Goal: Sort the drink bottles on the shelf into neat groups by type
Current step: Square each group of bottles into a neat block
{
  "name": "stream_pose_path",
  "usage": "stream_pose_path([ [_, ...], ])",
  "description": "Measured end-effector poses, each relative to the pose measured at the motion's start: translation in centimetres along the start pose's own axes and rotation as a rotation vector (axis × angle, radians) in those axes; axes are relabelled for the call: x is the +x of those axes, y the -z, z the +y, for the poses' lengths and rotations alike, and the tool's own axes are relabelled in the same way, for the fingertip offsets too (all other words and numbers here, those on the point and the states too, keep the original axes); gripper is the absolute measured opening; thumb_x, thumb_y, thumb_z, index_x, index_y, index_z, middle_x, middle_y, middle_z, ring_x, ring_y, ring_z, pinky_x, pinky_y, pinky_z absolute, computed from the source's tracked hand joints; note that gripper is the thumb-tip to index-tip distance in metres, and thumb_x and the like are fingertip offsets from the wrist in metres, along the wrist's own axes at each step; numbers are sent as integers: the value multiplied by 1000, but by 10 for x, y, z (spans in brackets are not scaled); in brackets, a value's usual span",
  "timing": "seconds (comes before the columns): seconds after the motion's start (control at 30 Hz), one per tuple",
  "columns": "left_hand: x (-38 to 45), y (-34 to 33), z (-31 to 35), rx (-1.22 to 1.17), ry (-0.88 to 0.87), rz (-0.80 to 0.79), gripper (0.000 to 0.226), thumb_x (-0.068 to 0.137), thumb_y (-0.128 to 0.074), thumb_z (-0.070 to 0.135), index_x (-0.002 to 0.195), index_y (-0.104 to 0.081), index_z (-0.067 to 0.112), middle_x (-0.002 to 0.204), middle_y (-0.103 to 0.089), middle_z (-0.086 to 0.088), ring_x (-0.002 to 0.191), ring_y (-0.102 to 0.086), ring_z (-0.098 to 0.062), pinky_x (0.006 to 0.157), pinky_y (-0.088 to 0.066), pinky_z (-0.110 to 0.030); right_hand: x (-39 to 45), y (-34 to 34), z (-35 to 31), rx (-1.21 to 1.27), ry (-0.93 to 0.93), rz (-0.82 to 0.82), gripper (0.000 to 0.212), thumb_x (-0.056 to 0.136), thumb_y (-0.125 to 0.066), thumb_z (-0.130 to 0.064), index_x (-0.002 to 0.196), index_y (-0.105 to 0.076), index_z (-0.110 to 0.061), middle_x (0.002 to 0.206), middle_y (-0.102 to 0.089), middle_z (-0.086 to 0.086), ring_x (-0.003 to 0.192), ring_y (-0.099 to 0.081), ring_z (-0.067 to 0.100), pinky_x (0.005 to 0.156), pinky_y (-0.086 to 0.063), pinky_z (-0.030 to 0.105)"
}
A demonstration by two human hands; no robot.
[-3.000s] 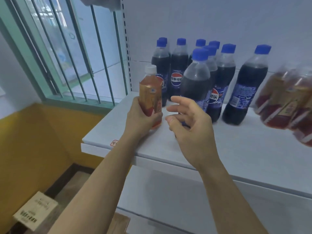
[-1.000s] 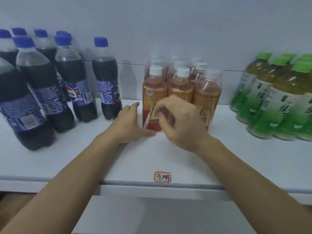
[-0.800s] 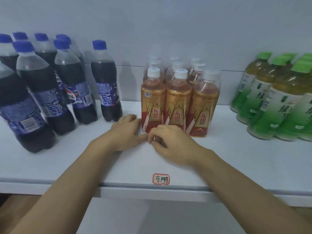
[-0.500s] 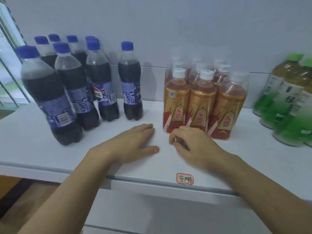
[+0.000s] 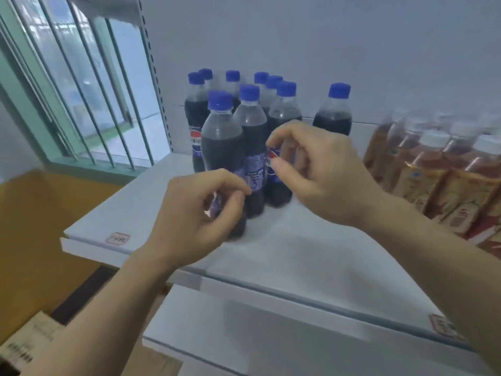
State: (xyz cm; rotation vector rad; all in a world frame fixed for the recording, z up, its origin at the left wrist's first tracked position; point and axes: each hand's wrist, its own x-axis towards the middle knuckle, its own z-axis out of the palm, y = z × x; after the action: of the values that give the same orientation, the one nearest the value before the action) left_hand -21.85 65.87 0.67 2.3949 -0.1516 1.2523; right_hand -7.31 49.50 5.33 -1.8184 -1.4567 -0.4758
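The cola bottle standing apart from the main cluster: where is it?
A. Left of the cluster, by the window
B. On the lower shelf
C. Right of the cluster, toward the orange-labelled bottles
C: the lone cola bottle stands between the cola cluster and the orange-labelled bottles.

Hands mask the front cola bottles on a shelf

The left hand covers the lower body of the nearest cola bottle; the right hand hides much of another cola bottle, and whether either hand touches its bottle cannot be told. The amber tea bottles are blurred and cut off by the right edge, their labels unreadable.
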Motion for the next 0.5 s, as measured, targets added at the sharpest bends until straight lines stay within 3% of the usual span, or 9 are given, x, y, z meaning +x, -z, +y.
stream_pose_path([
  [0.1,-15,9,-29,-40,197,137,14,87,-61,31,96,-63,21,85,-64,13,77,-60,-15,57,-47,-31,38,-10,-29,63,8,131,28,97,-62,-28,121,-57,-14,82,-64,-2,56,-55,4,60,-35,6],
  [0.13,-19,8,-36,-57,281,123,26,84,-65,39,105,-57,24,92,-62,13,84,-60,-14,62,-48,-25,53,-13,-37,8,19,140,33,98,-61,-34,124,-56,-15,84,-64,-2,59,-55,2,62,-34,5],
  [0.2,-24,1,-48,-111,421,-53,59,77,-74,52,126,-46,31,109,-58,19,99,-59,-4,72,-45,-11,80,-19,-50,-169,35,87,38,97,-57,-47,124,-58,-20,88,-63,-2,71,-55,4,69,-33,9],
  [0.3,-27,-15,-63,-204,456,-296,72,75,-84,42,134,-42,36,118,-62,23,100,-59,6,79,-43,-9,110,-29,-59,-388,15,-43,32,93,-61,-49,108,-67,-22,93,-61,-2,87,-54,15,76,-36,25],
  [0.4,-28,-19,-75,-290,506,-309,67,75,-85,39,131,-47,35,116,-68,18,93,-65,-1,78,-52,-18,125,-35,-59,-481,-35,-175,21,92,-64,-40,87,-69,-20,84,-62,-4,80,-56,18,67,-35,27],
  [0.5,-25,-10,-83,-331,516,-247,66,74,-88,38,126,-48,34,118,-67,19,98,-65,2,79,-52,-12,138,-37,-61,-437,-94,-222,17,90,-66,-39,76,-64,-29,80,-60,-9,74,-56,11,59,-36,21],
])
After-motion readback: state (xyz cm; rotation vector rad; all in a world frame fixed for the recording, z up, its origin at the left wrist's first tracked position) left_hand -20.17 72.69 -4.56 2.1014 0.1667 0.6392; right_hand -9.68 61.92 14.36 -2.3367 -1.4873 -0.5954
